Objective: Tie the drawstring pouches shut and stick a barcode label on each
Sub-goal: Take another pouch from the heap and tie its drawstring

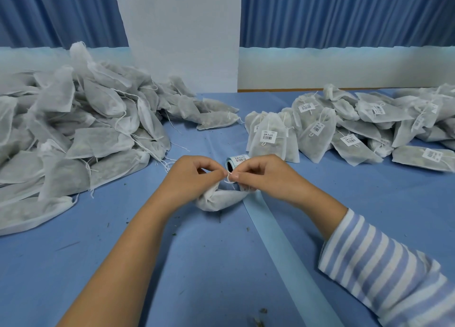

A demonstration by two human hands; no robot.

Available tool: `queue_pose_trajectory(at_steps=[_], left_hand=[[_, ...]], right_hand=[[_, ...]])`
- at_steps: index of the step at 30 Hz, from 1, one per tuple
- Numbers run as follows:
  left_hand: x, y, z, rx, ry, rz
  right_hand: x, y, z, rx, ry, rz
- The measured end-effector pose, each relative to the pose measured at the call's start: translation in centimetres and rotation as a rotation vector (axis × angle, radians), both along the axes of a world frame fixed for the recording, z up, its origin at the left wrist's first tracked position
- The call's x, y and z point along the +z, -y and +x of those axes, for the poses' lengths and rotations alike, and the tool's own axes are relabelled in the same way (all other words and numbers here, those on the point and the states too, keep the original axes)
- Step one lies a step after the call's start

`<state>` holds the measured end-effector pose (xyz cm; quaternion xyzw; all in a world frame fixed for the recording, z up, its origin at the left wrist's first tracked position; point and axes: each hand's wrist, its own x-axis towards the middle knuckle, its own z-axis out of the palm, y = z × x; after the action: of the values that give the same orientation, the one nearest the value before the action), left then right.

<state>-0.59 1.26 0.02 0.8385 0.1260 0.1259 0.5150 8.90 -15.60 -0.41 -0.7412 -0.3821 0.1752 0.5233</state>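
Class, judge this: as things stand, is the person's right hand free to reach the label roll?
Probably not yet: the right hand is pinching the drawstring with the left hand. The label roll lies just behind, nothing between.

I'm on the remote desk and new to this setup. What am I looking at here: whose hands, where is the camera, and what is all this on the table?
No machine here: a person wears a camera on the head, looking down at their own bare hands. The left hand and right hand pinch the white drawstring of one pouch lying on the blue table. The pile of unlabelled pouches sits left; the labelled pouches sit right. The label roll lies behind the hands, its empty backing strip trailing toward the camera.
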Motion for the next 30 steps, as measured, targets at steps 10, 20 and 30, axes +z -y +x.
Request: queue_pose_trajectory(at_steps=[10, 20, 30], left_hand=[[0.5, 0.2, 0.0, -0.031, -0.013, -0.139], [0.5, 0.5, 0.0, -0.059, -0.037, -0.189], [0.3, 0.2, -0.1, -0.090, -0.056, -0.191]], right_hand=[[0.2, -0.2, -0.1, -0.052, 0.041, 0.128], [-0.5, -0.4, -0.9, -0.141, 0.159, 0.123], [-0.3, -0.3, -0.5, -0.133, 0.129, 0.129]])
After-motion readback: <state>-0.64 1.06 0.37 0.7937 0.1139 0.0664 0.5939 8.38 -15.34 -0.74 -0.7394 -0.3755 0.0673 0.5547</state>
